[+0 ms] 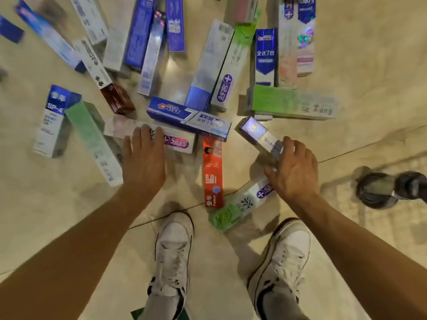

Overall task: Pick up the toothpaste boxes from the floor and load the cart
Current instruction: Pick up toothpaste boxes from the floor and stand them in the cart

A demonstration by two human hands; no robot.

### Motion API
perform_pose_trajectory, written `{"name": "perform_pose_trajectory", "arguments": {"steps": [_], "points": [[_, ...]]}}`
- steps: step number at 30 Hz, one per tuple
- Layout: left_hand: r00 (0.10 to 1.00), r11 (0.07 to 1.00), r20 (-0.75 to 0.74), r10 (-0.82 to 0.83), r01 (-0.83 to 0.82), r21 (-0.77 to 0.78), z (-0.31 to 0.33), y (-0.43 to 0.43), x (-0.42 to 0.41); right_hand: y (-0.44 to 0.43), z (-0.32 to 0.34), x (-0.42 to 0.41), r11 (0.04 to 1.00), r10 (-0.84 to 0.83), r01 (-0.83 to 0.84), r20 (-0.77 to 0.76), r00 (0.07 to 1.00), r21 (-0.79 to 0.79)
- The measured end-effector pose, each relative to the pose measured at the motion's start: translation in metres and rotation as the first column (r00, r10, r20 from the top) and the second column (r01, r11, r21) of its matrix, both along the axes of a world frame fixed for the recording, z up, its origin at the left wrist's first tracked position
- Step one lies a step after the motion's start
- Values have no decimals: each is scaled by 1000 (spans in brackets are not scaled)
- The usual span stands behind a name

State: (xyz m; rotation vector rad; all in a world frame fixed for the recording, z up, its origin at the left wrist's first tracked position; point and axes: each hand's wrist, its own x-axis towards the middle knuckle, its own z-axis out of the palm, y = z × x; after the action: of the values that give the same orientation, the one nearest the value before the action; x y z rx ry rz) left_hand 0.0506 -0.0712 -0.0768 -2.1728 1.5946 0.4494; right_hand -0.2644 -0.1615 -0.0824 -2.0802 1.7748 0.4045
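Note:
Several toothpaste boxes lie scattered on the beige tiled floor (369, 65). My left hand (144, 158) is stretched out with straight fingers, its fingertips over a white-and-pink box with a purple logo (178, 142). My right hand (294, 168) curls its fingers over the near end of a purple-and-white box (258, 132), with the thumb beneath that end. Just under this hand lies a green-and-white box (238, 209). An orange box (212, 172) lies between my hands, and a blue Crest box (184, 116) sits just beyond it.
My two white shoes (173, 252) (280, 257) stand on the floor below the boxes. A dark cart caster wheel (390, 189) is at the right edge. More boxes, blue, green and white, crowd the upper half of the view. Bare floor spreads at far right.

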Motion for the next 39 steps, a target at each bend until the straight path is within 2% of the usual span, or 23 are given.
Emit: {"name": "perform_pose_trajectory", "arguments": {"steps": [4,10,15,19,26,33,36,39], "points": [[992,985,66,-107,115,-128,-20,-17,22,-10,-34,9,1000,-23,23,21,1000,-15],[987,984,49,-154,158,-81,-26,-27,38,-12,-40,12,999,-36,36,37,999,-17],[979,980,42,-199,200,-14,22,-27,29,-6,11,9,998,-66,66,60,996,15],[990,991,46,-133,133,18,89,-19,20,1,80,11,997,-75,74,80,994,23],[997,999,-64,-51,50,-4,280,-37,1,-6,275,21,991,-126,120,129,984,52],[984,975,-172,-50,11,-221,527,-82,-31,-17,505,27,964,-265,266,154,952,14],[984,951,-157,-81,29,-307,632,-93,-50,-16,602,17,938,-336,345,166,927,-26],[980,947,-174,-96,37,-318,723,-94,-75,-7,692,-1,902,-418,430,165,893,-44]]}}
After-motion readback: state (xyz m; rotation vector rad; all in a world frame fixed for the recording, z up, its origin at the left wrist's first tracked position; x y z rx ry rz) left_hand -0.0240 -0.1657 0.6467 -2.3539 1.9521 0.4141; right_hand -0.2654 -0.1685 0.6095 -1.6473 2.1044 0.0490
